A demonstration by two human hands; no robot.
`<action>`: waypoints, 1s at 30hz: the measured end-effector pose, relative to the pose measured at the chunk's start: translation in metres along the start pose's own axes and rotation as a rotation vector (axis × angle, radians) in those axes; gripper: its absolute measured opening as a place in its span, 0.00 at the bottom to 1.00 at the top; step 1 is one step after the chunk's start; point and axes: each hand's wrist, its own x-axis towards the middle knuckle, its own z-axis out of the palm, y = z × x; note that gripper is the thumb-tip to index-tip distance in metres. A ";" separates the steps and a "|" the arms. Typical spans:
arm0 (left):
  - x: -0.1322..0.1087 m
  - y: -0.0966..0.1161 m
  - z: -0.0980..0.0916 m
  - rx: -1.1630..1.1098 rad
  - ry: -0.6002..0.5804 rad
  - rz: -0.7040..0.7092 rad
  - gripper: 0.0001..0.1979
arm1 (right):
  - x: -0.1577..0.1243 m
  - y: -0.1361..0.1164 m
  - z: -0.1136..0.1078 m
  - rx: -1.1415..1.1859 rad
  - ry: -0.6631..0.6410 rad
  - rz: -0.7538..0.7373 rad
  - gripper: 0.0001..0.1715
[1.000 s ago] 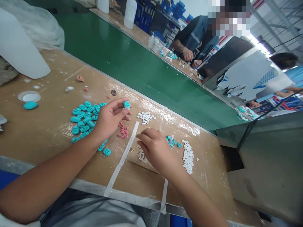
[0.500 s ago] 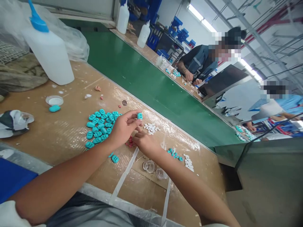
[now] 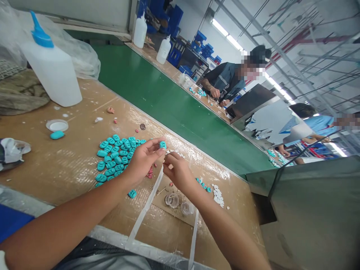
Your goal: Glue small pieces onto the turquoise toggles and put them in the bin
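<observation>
Between the thumb and fingertips of my left hand (image 3: pixel 142 159) is a small teal moulded piece (image 3: pixel 162 144) with recessed marks on its face. My right hand (image 3: pixel 179 171) is closed in a pinch just right of it; whatever its fingertips hold is too small or hidden to make out. Many similar teal pieces (image 3: pixel 114 154) lie in a pile left of and partly behind my left hand. Small red bits (image 3: pixel 150 173) lie below the hands. Tiny white pieces (image 3: pixel 180 155) are partly covered by my right fingers.
Two clear cups (image 3: pixel 171 200) stand on a taped board. More white pieces (image 3: pixel 218 195) lie to the right. A white bottle with blue nozzle (image 3: pixel 54 71) stands at left. Beyond the table edge runs a green conveyor belt (image 3: pixel 157 101); a co-worker (image 3: pixel 225 80) sits across it.
My right hand has shifted slightly right and away from the left fingers, now covering part of the white pieces. The left hand keeps its teal piece. The whole view has shifted a little.
</observation>
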 end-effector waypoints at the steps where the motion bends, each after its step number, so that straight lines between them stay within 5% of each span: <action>1: -0.003 0.000 0.002 -0.056 -0.010 -0.024 0.17 | -0.004 -0.008 -0.005 -0.020 0.029 0.011 0.07; 10: -0.017 -0.001 0.011 -0.332 -0.078 -0.222 0.14 | -0.032 -0.066 -0.003 -0.371 0.158 -0.110 0.12; 18: -0.020 -0.001 0.011 -0.390 -0.139 -0.289 0.17 | -0.036 -0.057 0.005 0.225 0.331 -0.175 0.17; 25: -0.023 0.000 0.011 -0.418 -0.169 -0.342 0.18 | -0.040 -0.060 0.027 0.334 0.567 -0.185 0.18; 30: -0.027 0.002 0.016 -0.354 -0.157 -0.276 0.17 | -0.053 -0.049 0.019 0.547 0.642 0.010 0.15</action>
